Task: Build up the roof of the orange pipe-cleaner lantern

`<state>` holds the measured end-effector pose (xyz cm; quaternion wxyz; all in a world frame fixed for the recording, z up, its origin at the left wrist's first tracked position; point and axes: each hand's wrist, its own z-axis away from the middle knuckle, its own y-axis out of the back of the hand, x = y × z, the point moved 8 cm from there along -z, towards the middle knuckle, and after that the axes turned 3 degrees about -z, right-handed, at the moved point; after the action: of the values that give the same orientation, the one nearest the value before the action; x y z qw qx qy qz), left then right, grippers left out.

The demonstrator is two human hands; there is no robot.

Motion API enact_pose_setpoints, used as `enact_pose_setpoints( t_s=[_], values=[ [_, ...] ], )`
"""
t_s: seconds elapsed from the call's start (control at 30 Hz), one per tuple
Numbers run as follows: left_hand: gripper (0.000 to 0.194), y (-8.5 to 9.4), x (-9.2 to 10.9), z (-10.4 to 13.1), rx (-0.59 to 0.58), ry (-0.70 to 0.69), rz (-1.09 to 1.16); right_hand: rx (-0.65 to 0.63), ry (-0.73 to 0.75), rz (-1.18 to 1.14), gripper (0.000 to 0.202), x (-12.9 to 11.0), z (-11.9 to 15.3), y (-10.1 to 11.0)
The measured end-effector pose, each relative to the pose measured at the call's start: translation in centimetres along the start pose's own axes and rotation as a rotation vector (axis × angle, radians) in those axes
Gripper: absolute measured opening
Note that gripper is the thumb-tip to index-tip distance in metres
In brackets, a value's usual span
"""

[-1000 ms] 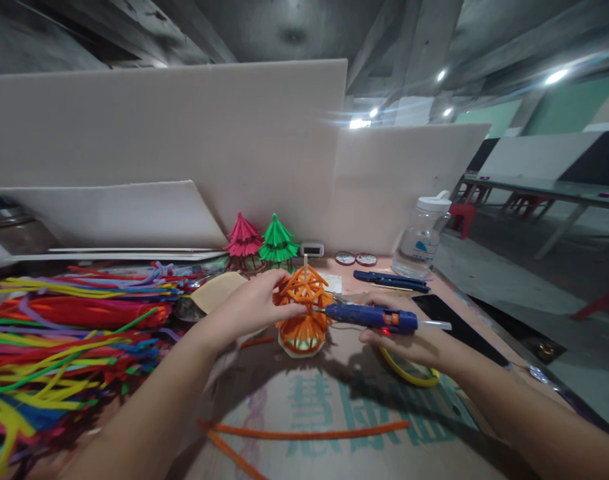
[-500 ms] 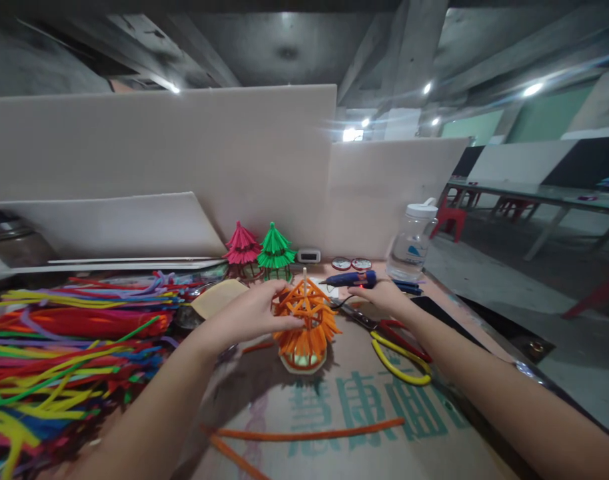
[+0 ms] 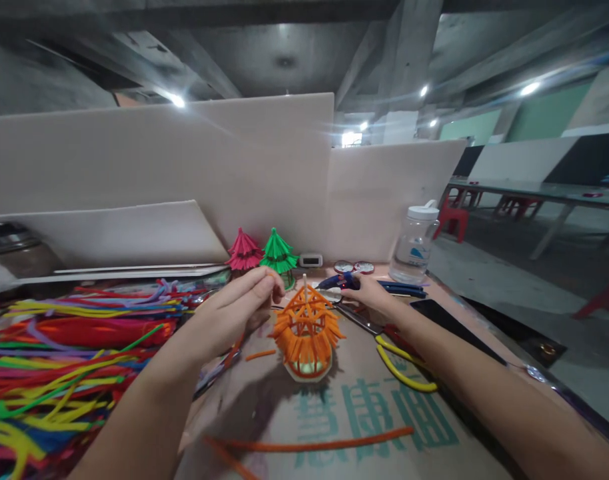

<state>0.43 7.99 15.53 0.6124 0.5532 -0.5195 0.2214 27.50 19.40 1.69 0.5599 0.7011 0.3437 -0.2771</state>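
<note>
An orange pipe-cleaner pavilion (image 3: pixel 307 333) stands upright on the board, a pale stick rising from its top and a pale base under it. Just left of its roof is my left hand (image 3: pixel 239 303), apart from it, with thumb and fingers pinched together. A trace of orange shows at those fingertips, too small to name. My right hand (image 3: pixel 369 295) grips a dark blue hot glue gun (image 3: pixel 342 281) behind and right of the pavilion; its nozzle points left. Scissors (image 3: pixel 407 370) with yellow and red handles lie below my right wrist. Long orange pipe cleaners (image 3: pixel 334 443) lie in front.
Many coloured pipe cleaners (image 3: pixel 74 353) are heaped at the left. Pink (image 3: pixel 244 248) and green (image 3: pixel 278 252) pavilions stand at the back beside a small white display (image 3: pixel 311 261). A water bottle (image 3: pixel 415 243) is at the back right. White panels (image 3: pixel 234 173) border the table.
My left hand has let go of the orange pavilion and moved up and left, its fingers now closed together. My right hand has shifted slightly left with the glue gun.
</note>
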Motion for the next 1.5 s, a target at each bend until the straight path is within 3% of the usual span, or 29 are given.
enact_pose_setpoints(
  t_s=[0.13,0.2,0.3,0.37,0.47,0.57,0.8,1.03,1.1,1.23,1.37,1.5],
  values=[
    [0.030,-1.5,1.6,0.4,0.012,-0.012,0.275,0.186,0.090,0.039,0.033,-1.2,2.8,4.3],
    [0.028,-1.7,2.2,0.6,0.039,-0.042,0.263,0.294,0.130,0.039,0.028,-2.7,4.8,6.5],
    [0.035,-2.3,2.3,1.1,0.030,-0.034,0.174,0.381,0.198,0.010,0.029,-7.0,8.3,8.5],
    [0.040,-2.8,2.4,1.3,-0.004,-0.046,0.116,0.312,0.276,-0.080,0.029,-10.8,10.5,8.2],
    [0.039,-3.6,2.7,1.4,-0.064,-0.096,0.071,0.062,0.408,-0.162,0.024,-16.5,13.2,5.7],
    [0.033,-3.9,2.9,1.3,-0.080,-0.134,0.034,-0.063,0.431,-0.213,0.020,-19.2,14.4,3.6],
    [0.027,-3.6,2.9,0.9,-0.046,-0.156,0.019,-0.135,0.397,-0.255,0.021,-19.7,13.6,1.2],
    [0.037,0.8,1.3,-0.4,0.250,-0.152,-0.155,-0.037,0.403,-0.201,0.029,-17.6,12.8,1.7],
    [0.040,0.9,0.2,-1.2,0.221,-0.131,-0.235,-0.034,0.353,-0.193,0.030,-16.5,12.2,1.9],
    [0.051,-0.5,-2.0,-2.3,0.060,-0.016,-0.288,-0.108,0.250,-0.207,0.025,-15.3,11.5,2.0],
    [0.041,-2.2,-1.8,-2.2,-0.058,0.000,-0.286,-0.178,0.180,-0.289,0.018,-15.3,11.4,1.9],
    [0.037,-2.6,-1.5,-2.2,-0.033,-0.004,-0.328,-0.175,0.060,-0.405,0.018,-14.6,11.3,1.5]
  ],
)
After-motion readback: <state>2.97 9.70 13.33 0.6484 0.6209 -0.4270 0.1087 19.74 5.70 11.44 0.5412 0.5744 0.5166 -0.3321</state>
